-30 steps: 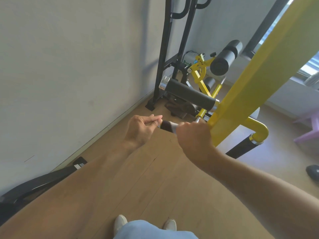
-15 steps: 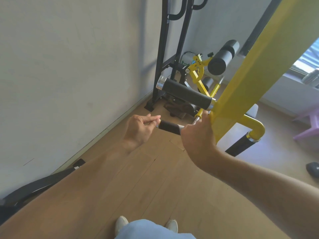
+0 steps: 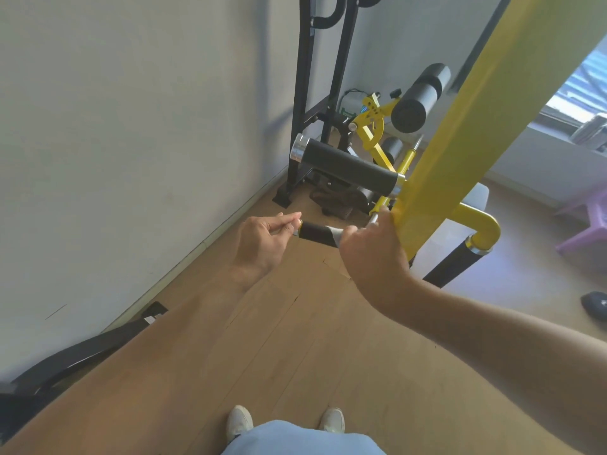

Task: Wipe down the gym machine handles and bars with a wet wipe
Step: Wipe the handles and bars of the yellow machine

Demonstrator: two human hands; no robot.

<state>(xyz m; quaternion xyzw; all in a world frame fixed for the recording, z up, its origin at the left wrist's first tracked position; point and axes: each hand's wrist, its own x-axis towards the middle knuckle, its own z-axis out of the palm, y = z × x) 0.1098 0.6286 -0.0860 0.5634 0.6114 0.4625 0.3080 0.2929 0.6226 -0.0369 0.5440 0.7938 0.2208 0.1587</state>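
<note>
The left hand (image 3: pixel 262 238) pinches the black handle's (image 3: pixel 315 234) end cap to steady it while the right hand (image 3: pixel 371 254), apparently gripping a wet wipe (image 3: pixel 335 234), rubs it.

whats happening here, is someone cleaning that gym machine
Yes. A person stands at a yellow gym machine. The right hand grips a white wet wipe round the inner end of a black handle. The left hand pinches the handle's outer tip, apparently steadying it.
</note>
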